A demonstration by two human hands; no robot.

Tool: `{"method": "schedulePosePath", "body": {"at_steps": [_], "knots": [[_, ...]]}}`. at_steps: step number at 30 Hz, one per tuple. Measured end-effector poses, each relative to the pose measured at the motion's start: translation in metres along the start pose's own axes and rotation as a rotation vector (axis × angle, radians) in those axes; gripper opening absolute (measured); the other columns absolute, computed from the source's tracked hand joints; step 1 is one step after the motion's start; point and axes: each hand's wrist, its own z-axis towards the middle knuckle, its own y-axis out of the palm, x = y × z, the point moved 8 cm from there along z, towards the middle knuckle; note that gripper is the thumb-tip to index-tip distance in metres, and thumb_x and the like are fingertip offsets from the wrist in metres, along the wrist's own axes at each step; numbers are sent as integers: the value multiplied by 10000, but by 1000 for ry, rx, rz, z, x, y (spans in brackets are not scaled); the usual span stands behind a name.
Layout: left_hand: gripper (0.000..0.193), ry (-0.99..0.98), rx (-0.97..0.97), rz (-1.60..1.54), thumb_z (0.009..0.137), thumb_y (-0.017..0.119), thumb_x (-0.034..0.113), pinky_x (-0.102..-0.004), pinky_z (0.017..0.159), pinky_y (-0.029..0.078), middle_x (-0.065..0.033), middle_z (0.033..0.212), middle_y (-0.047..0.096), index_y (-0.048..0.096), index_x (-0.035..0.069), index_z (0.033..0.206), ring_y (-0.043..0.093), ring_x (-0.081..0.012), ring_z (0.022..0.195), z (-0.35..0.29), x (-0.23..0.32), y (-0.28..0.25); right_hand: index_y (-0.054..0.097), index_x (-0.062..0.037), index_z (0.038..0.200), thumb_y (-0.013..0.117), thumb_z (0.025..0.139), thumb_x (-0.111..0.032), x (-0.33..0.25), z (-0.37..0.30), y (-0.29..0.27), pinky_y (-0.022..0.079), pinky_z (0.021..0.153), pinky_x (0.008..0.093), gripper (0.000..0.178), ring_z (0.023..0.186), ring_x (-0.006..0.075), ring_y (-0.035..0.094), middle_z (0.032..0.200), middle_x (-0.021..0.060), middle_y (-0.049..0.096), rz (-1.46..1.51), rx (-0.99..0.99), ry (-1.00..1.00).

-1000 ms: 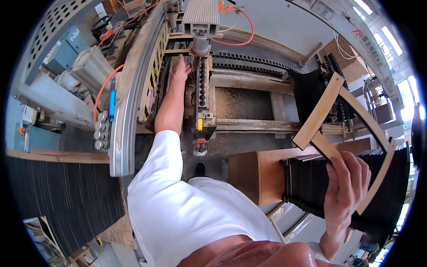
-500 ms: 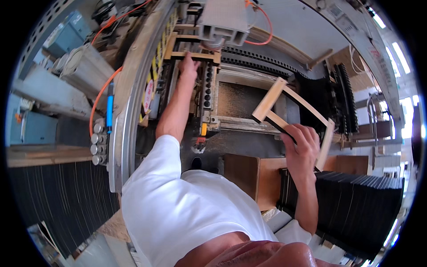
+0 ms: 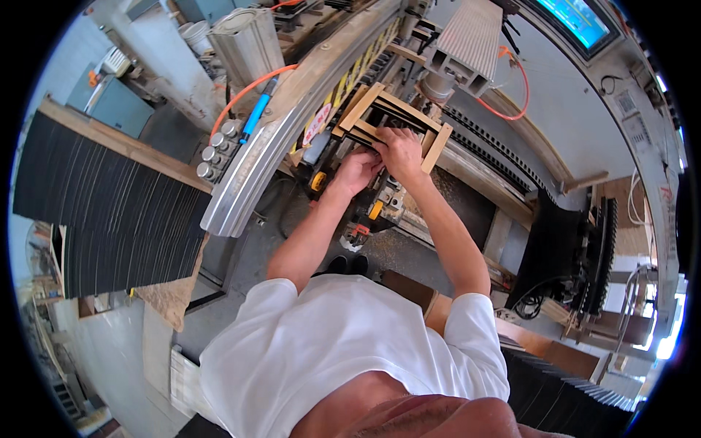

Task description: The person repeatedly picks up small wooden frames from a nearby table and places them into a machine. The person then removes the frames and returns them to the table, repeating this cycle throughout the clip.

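Observation:
A light wooden frame (image 3: 437, 148) with dark inner edges lies over the machine's rails, beneath the machine head. My right hand (image 3: 401, 152) grips its near rail, fingers bent over the wood. Close on the left, my left hand (image 3: 356, 172) is curled at the clamp bed, its fingertips beside the right hand's fingers. What the left fingers hold is hidden. Another strip of wood (image 3: 351, 101) shows at the frame's left side, partly covered by it. The grey ribbed machine head (image 3: 467, 45) hangs just beyond the frame.
On the left runs a metal beam (image 3: 241, 191) bearing a blue pen-like tool (image 3: 258, 113) and an orange hose (image 3: 232, 102). Stacked black boards (image 3: 109, 197) stand farther left. Right are a black cable chain (image 3: 496, 150) and black bellows (image 3: 540, 252); a lit screen (image 3: 573, 22) is at top right.
My right hand has carried the wooden frame from the right onto the machine. My left hand has drawn back from the wooden piece there to beside the right hand. The view has turned.

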Motion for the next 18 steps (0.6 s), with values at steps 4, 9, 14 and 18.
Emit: {"method": "schedulePosePath", "body": {"at_steps": [4, 9, 14, 18], "knots": [[251, 44, 5, -26, 875, 518, 94, -386, 949, 421, -86, 1083, 596, 551, 44, 1119, 556, -225, 1038, -3, 3, 3, 618, -137, 1097, 701, 731, -161, 7, -14, 1, 443, 795, 395, 376, 911, 275, 594, 910, 56, 661, -3, -56, -73], [218, 136, 229, 33, 957, 502, 146, -386, 963, 437, -100, 1087, 605, 525, 49, 1151, 557, -219, 1064, -8, -2, -14, 608, -134, 1112, 671, 729, -90, 19, -16, 6, 446, 809, 399, 391, 911, 276, 599, 940, 73, 667, 91, -131, -95], [222, 159, 328, 159, 982, 471, 138, -418, 978, 444, -132, 1140, 569, 481, 9, 1163, 553, -252, 1088, -58, 4, -2, 609, -118, 1091, 647, 718, -53, 31, -1, 16, 448, 809, 430, 380, 903, 315, 592, 936, 116, 665, 115, -66, -67], [327, 144, 358, 136, 977, 464, 108, -432, 1020, 428, -153, 1220, 548, 427, -5, 1282, 533, -285, 1171, -140, -1, -10, 589, -111, 1113, 638, 734, -51, 45, 24, 37, 450, 820, 442, 388, 910, 338, 591, 914, 129, 664, 27, -103, -9]]}}
